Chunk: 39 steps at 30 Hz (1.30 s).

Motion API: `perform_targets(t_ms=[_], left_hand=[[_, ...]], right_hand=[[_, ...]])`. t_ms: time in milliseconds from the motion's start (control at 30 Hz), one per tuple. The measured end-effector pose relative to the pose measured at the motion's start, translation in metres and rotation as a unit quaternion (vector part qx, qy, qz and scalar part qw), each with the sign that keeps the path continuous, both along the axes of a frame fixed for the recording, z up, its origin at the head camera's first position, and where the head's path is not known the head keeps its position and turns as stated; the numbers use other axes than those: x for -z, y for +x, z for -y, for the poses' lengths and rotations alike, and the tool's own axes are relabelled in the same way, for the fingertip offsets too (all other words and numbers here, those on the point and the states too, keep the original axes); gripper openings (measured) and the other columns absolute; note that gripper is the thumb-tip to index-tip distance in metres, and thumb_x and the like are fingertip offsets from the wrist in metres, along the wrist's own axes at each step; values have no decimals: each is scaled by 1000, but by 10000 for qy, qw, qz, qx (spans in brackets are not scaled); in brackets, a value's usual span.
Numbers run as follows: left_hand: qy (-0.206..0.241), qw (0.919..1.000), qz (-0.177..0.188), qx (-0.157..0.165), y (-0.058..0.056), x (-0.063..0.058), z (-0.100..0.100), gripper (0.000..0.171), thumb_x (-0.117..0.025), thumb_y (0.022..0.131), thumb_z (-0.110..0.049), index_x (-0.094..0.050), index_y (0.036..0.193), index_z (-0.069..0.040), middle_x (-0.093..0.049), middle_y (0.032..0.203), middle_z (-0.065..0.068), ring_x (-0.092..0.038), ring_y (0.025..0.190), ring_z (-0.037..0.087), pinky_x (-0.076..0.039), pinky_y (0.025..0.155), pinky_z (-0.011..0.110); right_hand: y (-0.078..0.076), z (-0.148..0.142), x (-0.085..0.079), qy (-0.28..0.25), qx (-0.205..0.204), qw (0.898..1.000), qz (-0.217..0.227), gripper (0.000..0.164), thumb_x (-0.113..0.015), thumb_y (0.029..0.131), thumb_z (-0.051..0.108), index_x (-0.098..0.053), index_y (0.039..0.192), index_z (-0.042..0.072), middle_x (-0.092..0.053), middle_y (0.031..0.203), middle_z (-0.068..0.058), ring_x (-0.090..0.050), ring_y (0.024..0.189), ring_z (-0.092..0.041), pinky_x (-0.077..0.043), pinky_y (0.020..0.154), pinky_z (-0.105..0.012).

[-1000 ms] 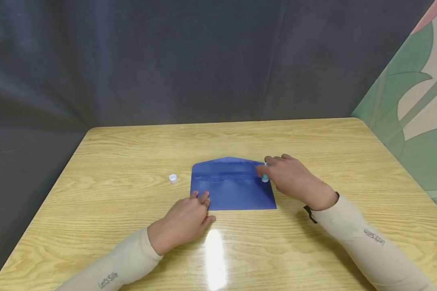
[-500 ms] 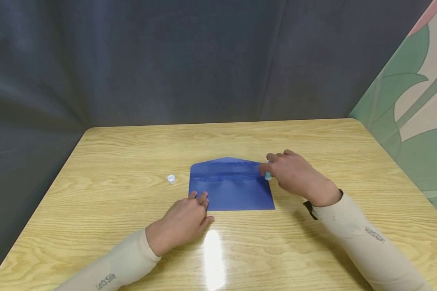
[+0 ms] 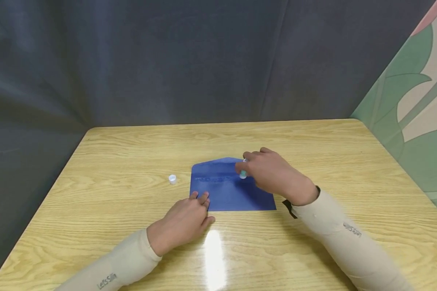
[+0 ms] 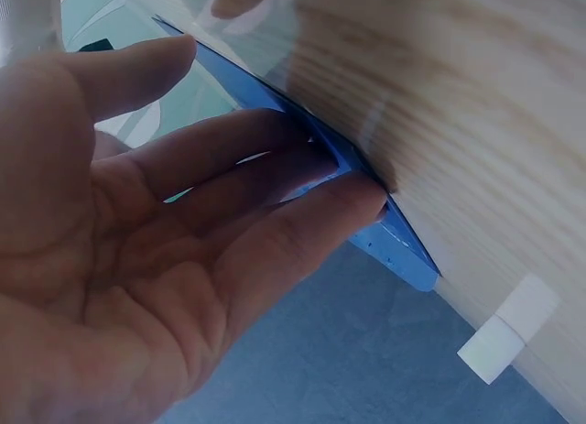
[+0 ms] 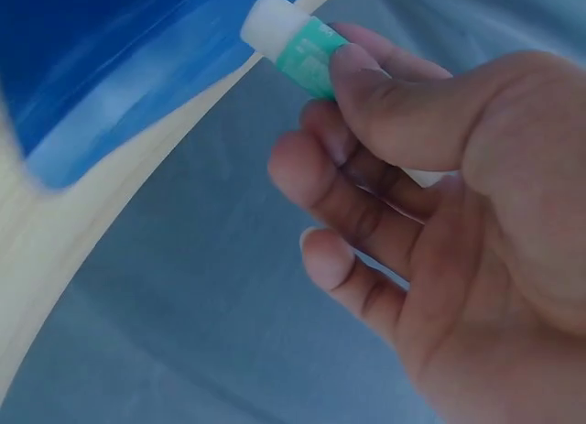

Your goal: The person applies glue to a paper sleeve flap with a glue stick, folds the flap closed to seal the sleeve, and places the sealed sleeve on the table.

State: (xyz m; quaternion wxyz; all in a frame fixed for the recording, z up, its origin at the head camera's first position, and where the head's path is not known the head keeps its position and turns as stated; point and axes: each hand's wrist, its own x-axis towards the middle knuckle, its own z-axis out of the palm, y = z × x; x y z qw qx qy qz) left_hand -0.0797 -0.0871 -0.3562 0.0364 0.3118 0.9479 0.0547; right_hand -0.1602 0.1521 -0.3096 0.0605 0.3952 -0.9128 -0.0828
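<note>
A blue envelope (image 3: 233,196) lies on the table with its flap unfolded toward the far side. Wet-looking glue streaks run across it below the flap. My right hand (image 3: 273,171) pinches a green and white glue stick (image 5: 307,58) between thumb and fingers, its white end right at the envelope in the right wrist view. My left hand (image 3: 183,220) rests its fingertips on the envelope's near left corner, fingers fairly straight and thumb apart on the wood. In the left wrist view those fingers (image 4: 302,232) press along the envelope's edge.
A small white cap (image 3: 172,179) stands on the wooden table (image 3: 113,194) left of the envelope. A dark curtain (image 3: 182,60) hangs behind the table's far edge, and a green leaf-patterned wall (image 3: 429,141) borders the right side.
My right hand first shifted slightly right, then moved left along the envelope with the glue stick, from near its right edge toward the middle. My left hand has stayed in place.
</note>
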Motion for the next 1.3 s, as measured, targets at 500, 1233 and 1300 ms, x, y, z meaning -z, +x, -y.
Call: perform_targets(t_ms=[500, 1233, 1300], left_hand=[[-111, 9998, -134, 65, -3, -1, 0, 44, -62, 98, -31, -69, 118, 9, -63, 131, 24, -64, 115, 45, -59, 89, 43], [-240, 9996, -120, 89, -1, -2, 1, 42, -63, 98, -30, -69, 118, 7, -63, 132, 24, -64, 117, 44, -59, 89, 40], [-268, 9995, -134, 91, -1, -2, 1, 42, -63, 98, -30, -69, 118, 7, -63, 132, 23, -64, 117, 43, -59, 90, 40]], right_hand=[[-16, 68, 15, -844, -839, 9925, 279, 17, -65, 97, 21, -69, 113, 26, -63, 95, 2, -62, 76, -17, -55, 82, -37], [-22, 93, 31, -580, -1171, 9913, -122, 35, -66, 94, 2, -73, 115, 29, -69, 118, 6, -65, 105, -15, -53, 93, -35], [-21, 92, 31, -550, -1172, 9915, -142, 35, -65, 94, 2, -72, 115, 29, -68, 119, 6, -65, 105, -15, -53, 92, -35]])
